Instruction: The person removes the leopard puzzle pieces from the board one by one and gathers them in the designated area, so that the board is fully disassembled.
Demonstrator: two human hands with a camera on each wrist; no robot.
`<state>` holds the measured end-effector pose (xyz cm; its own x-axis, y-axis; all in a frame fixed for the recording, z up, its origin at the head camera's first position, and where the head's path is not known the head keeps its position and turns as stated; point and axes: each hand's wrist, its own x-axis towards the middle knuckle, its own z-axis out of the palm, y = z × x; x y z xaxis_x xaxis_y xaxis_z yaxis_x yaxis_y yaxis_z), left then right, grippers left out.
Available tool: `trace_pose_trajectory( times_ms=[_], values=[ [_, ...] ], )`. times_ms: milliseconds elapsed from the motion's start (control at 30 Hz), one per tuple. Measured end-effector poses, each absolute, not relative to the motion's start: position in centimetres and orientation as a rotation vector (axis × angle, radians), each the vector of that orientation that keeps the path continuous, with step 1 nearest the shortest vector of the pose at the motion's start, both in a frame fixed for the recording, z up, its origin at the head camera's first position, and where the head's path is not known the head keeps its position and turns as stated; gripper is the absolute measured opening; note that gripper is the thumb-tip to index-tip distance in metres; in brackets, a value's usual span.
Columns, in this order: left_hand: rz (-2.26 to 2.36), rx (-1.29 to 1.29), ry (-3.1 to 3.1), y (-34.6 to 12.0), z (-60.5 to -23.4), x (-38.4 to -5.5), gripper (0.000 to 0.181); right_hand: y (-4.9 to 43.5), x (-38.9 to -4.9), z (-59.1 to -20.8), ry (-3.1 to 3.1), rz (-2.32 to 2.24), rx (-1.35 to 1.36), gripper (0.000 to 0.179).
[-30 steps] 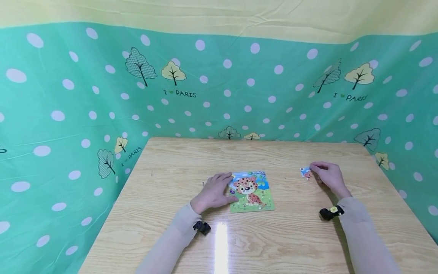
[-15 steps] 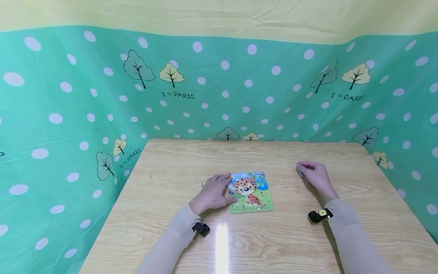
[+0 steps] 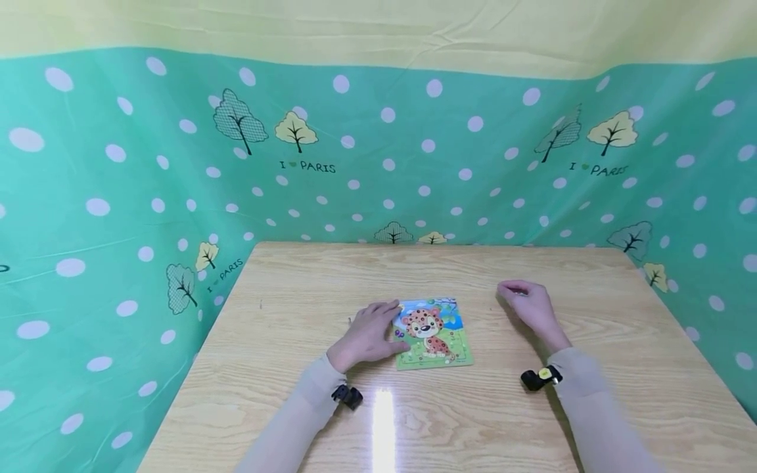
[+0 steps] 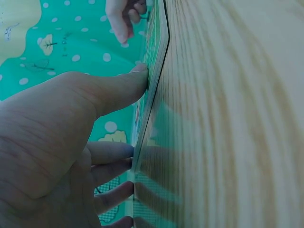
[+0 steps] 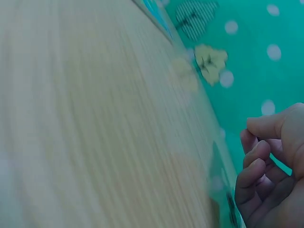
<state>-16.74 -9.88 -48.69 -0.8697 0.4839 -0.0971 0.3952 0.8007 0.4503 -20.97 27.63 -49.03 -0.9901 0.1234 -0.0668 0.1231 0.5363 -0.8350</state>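
A square leopard picture puzzle board lies flat at mid-table. My left hand rests at its left side, with the thumb on the face and straight fingertips along the edge. In the left wrist view the board shows as a thin edge-on strip. My right hand is to the right of the board, close over the table. Its thumb and index finger pinch together, the other fingers curled. The small puzzle piece is hidden in the hand; only a small light sliver shows between the fingers.
The wooden table ends at a green dotted cloth backdrop at the back and sides. A bright light reflection lies in front of the board. Black wrist cameras sit on both sleeves.
My right hand has picked up the small puzzle piece from the table and moved left toward the board. My left hand and the board have stayed in place.
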Motion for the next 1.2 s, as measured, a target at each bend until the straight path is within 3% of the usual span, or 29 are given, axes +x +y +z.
trace_pose_trajectory(
  times_ms=[533,1200],
  values=[
    [0.631,0.699,2.775,-9.7,-49.4,-16.8,0.091,20.0,-20.2,-50.2,-2.811,1.653,0.016,0.029],
    [0.604,0.711,2.797,-9.9,-49.0,-16.8,0.091,14.4,-20.1,-50.1,-2.875,1.451,0.27,0.019]
  ],
)
